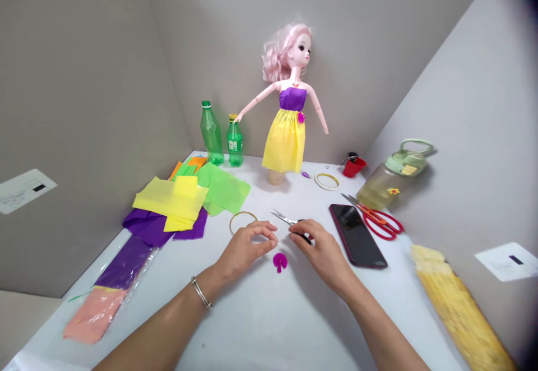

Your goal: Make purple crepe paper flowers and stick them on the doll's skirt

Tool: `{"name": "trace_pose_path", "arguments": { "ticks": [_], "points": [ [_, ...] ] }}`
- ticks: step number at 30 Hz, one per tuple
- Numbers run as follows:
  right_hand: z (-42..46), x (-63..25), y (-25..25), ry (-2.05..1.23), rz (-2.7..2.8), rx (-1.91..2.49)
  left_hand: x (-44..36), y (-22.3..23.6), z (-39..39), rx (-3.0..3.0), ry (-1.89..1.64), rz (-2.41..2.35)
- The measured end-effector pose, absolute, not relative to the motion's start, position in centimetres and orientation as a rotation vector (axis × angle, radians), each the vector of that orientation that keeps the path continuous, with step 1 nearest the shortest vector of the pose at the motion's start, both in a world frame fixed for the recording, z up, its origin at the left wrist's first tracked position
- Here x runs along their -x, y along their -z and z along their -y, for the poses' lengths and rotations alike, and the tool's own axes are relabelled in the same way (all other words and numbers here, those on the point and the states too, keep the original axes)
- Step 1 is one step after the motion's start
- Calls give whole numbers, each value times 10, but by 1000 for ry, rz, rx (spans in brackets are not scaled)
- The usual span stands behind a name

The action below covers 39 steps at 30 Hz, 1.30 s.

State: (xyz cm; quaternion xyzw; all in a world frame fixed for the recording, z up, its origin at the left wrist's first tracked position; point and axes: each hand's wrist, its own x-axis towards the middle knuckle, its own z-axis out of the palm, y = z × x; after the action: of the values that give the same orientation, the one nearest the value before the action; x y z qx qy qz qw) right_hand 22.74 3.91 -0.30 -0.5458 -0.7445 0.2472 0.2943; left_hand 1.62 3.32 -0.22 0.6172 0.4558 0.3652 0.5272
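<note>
My left hand [247,243] is over the table with its thumb and fingertips drawn together in a pinch. What it holds, if anything, is too small to make out. Facing it, my right hand [321,242] has its thumb and index finger together at the tips. Small scissors [283,217] with dark handles lie at my right hand, their blades pointing away to the left; its fingers partly cover the handles. A magenta flower-like piece [279,261] with a short tail lies just below the hands. Behind my left hand is a thin gold hoop [232,222].
A pink-haired doll [284,135] in a purple and yellow dress stands at the back, near green bottles [210,135]. Coloured fabric pieces [168,200] and a plastic packet [109,287] lie left. At right are a phone [357,236], red-handled scissors [380,219] and a water bottle [378,186].
</note>
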Motion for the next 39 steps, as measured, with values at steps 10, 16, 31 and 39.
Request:
{"name": "trace_pose_path", "arguments": {
  "ticks": [10,16,31,39],
  "points": [
    [-26,-205,-12,-1234,1638,1319,-17,5,-31,-1506,-928,-1117],
    [-24,-201,-10,-1213,1583,1337,-17,7,-31,-1504,-953,-1129],
    [-33,-217,-14,-735,2259,1382,-15,11,-35,-1734,-1137,-1346],
    [-34,-200,-29,-482,2660,1201,-13,9,-36,-1739,-1102,-1302]
  ]
}}
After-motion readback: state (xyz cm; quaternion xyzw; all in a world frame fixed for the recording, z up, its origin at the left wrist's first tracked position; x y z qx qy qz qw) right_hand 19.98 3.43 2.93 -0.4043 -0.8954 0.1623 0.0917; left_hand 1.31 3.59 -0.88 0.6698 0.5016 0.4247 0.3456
